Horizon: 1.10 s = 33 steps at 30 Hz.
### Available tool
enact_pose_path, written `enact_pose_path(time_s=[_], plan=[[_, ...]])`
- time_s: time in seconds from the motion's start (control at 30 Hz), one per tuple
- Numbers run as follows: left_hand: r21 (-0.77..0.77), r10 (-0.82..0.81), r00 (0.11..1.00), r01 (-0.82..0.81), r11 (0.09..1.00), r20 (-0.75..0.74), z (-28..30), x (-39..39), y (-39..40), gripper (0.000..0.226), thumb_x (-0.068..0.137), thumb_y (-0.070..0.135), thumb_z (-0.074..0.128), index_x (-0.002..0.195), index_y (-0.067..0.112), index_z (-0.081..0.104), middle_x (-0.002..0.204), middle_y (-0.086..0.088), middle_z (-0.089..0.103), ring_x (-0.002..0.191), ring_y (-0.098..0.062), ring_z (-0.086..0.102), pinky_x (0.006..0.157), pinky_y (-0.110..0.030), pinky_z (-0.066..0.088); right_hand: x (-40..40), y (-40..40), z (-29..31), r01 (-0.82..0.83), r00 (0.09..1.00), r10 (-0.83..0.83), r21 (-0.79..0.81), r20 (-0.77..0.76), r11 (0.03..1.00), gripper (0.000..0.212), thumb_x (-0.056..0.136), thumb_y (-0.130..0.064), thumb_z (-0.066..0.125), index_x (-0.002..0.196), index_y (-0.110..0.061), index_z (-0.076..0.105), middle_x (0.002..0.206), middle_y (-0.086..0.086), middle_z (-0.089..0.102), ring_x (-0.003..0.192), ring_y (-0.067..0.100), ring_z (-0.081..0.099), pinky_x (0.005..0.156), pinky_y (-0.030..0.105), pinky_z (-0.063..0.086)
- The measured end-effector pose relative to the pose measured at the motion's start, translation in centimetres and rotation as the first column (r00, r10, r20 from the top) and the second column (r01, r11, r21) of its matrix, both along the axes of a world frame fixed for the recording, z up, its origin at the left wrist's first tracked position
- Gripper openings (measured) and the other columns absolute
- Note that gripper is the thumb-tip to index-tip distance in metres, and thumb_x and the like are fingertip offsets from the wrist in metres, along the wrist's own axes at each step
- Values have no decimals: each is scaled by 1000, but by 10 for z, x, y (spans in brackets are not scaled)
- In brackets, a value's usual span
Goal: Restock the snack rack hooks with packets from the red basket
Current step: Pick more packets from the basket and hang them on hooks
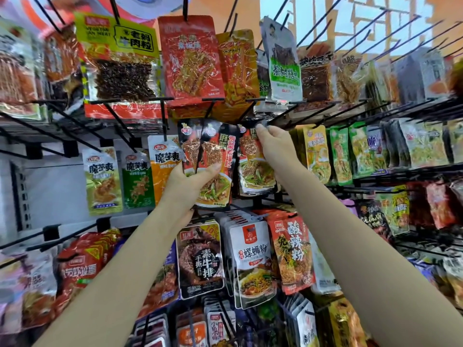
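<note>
My left hand (186,182) grips a small stack of black-and-red snack packets (213,156) by their lower part, holding them upright in front of the rack. My right hand (273,144) pinches the top of another packet of the same kind (253,169) at a black hook (253,113) in the middle row, its fingertips at the packet's hanging hole. Whether that packet hangs on the hook I cannot tell. The red basket is out of view.
Rows of black wire hooks carry many snack packets: konjac packets (104,181) at left, green and yellow packets (340,154) at right, large red packets (190,58) above, noodle packets (253,261) below. Several bare hooks (375,33) jut out at the upper right.
</note>
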<state>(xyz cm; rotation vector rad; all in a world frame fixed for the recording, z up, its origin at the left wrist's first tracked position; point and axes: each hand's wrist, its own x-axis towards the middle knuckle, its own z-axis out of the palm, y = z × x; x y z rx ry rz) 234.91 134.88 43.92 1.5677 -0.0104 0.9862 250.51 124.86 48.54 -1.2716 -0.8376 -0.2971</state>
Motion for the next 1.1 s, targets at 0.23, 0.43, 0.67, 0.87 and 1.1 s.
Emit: enact_pose_path(time_s=[0.23, 0.43, 0.67, 0.87, 1.1], plan=[[-14, 51, 998, -51, 999, 32, -1, 9, 14, 104, 36, 56, 98, 124, 14, 63, 114, -4, 75, 112, -29, 68, 104, -55, 49, -10, -9, -7, 229, 962, -256, 225, 96, 947, 14, 99, -24, 59, 94, -12, 56, 78, -5, 51, 66, 6, 47, 57, 14, 38], [8, 48, 998, -48, 999, 40, 1, 17, -1, 26, 86, 35, 77, 104, 31, 60, 99, 10, 74, 91, -10, 69, 85, -34, 56, -32, 2, -20, -19, 978, 29, -49, 207, 999, 38, 102, -28, 56, 89, 7, 59, 73, 11, 50, 62, 17, 47, 56, 29, 38], [62, 134, 989, -137, 989, 56, 2, 19, 18, 17, 96, 39, 66, 99, 23, 72, 94, 10, 76, 98, -16, 71, 89, -36, 53, -12, -8, -4, 51, 997, -50, -6, 58, 999, 46, 105, -36, 49, 67, -19, 29, 60, -2, 26, 51, 12, 27, 52, 29, 21], [129, 162, 984, -172, 977, 80, 0, 22, 18, 22, 96, 33, 67, 78, 21, 71, 69, 9, 71, 67, -11, 68, 75, -34, 54, -4, -3, 8, 32, 999, -32, 20, 5, 999, 42, 103, -38, 51, 69, -18, 35, 60, 0, 31, 52, 14, 30, 54, 31, 23], [117, 151, 986, -158, 980, 72, 2, 22, 15, 19, 97, 31, 67, 82, 20, 71, 69, 10, 73, 66, -9, 69, 70, -30, 56, 3, 1, 12, 98, 995, -99, 34, 21, 995, 37, 98, -30, 62, 70, -18, 40, 65, -3, 36, 57, 13, 35, 54, 30, 27]])
